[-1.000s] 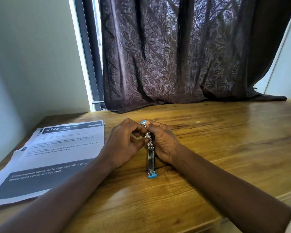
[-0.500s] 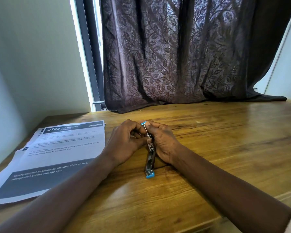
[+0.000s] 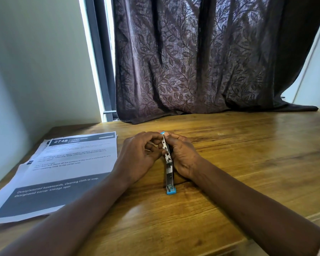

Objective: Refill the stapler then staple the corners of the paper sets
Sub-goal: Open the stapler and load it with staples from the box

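So the stapler (image 3: 168, 163) is about in the middle of the wooden table (image 3: 248, 163), a bit toward the near edge, sandwiched between both hands. It runs lengthwise away from the person. The blue end closest to them sits on the wood, while the far blue tip pokes up between the fingertips. The metal part faces up and looks shiny with little holes in it, but I honestly can't tell if there are any staples in it.

The left hand (image 3: 139, 157) is curled in from the left, with the thumb and fingers pinching the far half of the stapler. The right hand (image 3: 181, 156) hugs the other side, with the fingers bent over the top end and the heel of the hand down on the table right beside the metal. Both forearms lie across the near edge.

The paper sets (image 3: 63, 169) are off to the left, near the left edge. They're a slightly fanned stack, printed side up, with a dark header that says 2748 and a dark band at the bottom. They're close to the left forearm but well apart from the stapler.

A dark leafy curtain (image 3: 201, 61) hangs along the far edge, and its hem rests on the tabletop. There's also a tiny pale speck (image 3: 220, 134) on the wood toward the far side, too small to make out.
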The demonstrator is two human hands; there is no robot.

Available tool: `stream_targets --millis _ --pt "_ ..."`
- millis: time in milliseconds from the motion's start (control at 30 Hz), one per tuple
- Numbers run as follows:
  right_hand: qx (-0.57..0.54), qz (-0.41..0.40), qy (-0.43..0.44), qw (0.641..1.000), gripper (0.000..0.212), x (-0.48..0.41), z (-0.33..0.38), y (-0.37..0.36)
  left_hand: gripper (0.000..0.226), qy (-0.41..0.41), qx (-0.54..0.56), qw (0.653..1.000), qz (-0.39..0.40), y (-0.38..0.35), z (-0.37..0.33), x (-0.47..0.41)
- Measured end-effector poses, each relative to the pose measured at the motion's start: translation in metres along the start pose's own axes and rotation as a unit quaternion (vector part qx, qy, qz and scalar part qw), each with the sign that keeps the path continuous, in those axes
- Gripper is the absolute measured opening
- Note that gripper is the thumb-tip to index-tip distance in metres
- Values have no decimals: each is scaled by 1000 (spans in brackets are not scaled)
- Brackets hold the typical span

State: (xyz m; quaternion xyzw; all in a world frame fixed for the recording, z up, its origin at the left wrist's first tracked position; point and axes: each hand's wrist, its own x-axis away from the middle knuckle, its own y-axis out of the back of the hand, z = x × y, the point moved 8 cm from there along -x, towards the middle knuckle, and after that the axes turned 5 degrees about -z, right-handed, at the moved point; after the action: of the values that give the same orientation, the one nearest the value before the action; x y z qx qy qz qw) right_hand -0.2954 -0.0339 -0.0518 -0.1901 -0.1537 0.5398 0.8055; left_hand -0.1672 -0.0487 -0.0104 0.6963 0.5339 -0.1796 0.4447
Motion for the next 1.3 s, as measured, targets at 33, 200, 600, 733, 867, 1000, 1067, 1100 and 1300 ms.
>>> stream_targets --millis 33,200,600,733,867,1000,1067,1100,1300 --pt "1 -2 0 1000 31 -1 0 1 41 -2 0 1000 -2 0 0 0" --pt "2 3 -2 1000 29 -2 -1 2 46 -22 -17 1000 -6 1 -6 1" --pt "-8 -10 -9 1000 20 -7 -5 4 41 -59 -97 993 14 -1 -11 0" --pt "-13 -5 -20 1000 17 -4 -5 6 40 -51 -104 993 15 -3 -11 2" --pt "8 -13 -13 1000 24 -3 -3 5 38 -20 -79 996 20 -3 -9 0" --pt "-6 -13 -11 1000 26 -1 -2 3 27 15 -74 997 22 -4 -4 -1" --pt "-7 -12 -7 1000 26 -1 -2 3 28 13 -92 995 41 -9 -4 1" --pt "-3 -13 -5 1000 25 -1 -1 4 30 8 -102 994 49 -11 -4 1" --pt "14 -24 1 1000 26 -2 -1 6 32 -12 -98 993 58 -10 -9 1"
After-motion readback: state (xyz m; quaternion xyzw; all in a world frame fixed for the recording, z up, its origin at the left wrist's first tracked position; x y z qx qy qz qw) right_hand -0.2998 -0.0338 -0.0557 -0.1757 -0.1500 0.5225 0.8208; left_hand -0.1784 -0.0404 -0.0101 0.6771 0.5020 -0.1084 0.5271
